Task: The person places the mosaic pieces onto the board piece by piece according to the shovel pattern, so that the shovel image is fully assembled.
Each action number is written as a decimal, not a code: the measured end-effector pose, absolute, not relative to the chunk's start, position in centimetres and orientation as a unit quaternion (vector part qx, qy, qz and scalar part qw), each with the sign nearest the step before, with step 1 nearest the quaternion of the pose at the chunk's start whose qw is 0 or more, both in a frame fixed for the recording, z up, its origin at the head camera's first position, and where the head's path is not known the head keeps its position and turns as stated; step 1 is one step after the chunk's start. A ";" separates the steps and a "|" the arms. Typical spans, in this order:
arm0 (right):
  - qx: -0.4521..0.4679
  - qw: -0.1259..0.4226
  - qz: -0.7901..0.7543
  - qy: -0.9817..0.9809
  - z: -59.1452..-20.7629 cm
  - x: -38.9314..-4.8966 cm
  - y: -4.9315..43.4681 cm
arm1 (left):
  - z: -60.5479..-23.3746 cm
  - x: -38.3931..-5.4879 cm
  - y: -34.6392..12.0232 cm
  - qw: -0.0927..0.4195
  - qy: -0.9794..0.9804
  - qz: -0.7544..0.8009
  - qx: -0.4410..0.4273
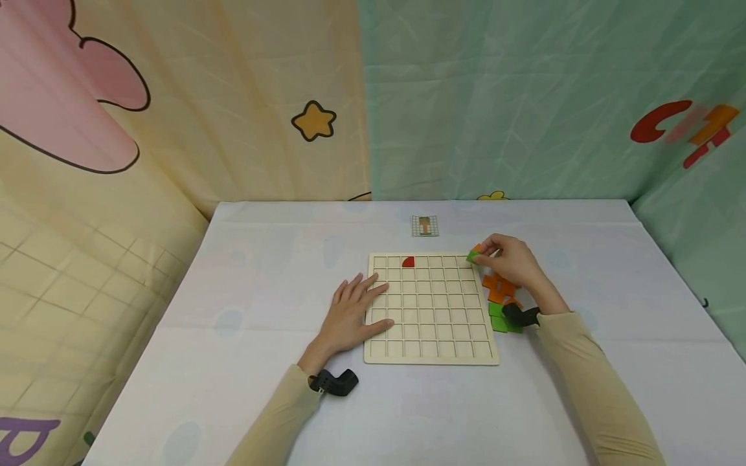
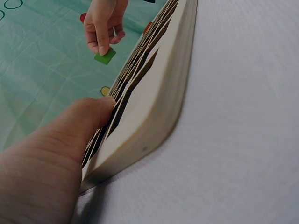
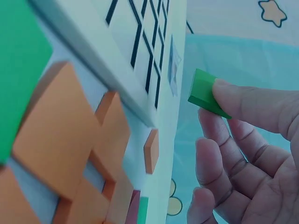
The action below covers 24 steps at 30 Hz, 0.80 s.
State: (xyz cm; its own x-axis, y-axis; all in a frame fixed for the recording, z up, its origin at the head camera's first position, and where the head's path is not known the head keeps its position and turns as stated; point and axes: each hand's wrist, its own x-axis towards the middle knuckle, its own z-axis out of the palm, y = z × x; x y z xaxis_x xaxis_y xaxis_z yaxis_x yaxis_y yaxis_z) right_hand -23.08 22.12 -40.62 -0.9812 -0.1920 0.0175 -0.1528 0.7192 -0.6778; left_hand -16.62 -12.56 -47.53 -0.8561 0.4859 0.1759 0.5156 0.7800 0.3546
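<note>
My right hand (image 1: 509,260) pinches a green square tile (image 3: 202,91) between thumb and fingers, over the far right corner of a wooden grid board (image 1: 431,361). In the left wrist view the same green tile shows beyond the board. My left hand (image 1: 350,318) lies with spread fingers on the board's left edge, its thumb (image 2: 96,112) on the near part of the grid. A red piece with one rounded corner (image 1: 408,262) sits in a cell of the board's far row.
Several orange tiles (image 3: 56,135) and green tiles (image 1: 497,323) lie in a loose pile along the board's right side, partly under my right wrist. A small card with a grid picture (image 1: 425,226) lies behind the board. Patterned cloth hangs beyond the table's far edge.
</note>
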 end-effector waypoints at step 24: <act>-0.160 0.017 -0.386 0.908 -40.2 -23.2 17.0 | -47.3 -16.4 -12.5 0.043 -0.941 -0.205 -0.267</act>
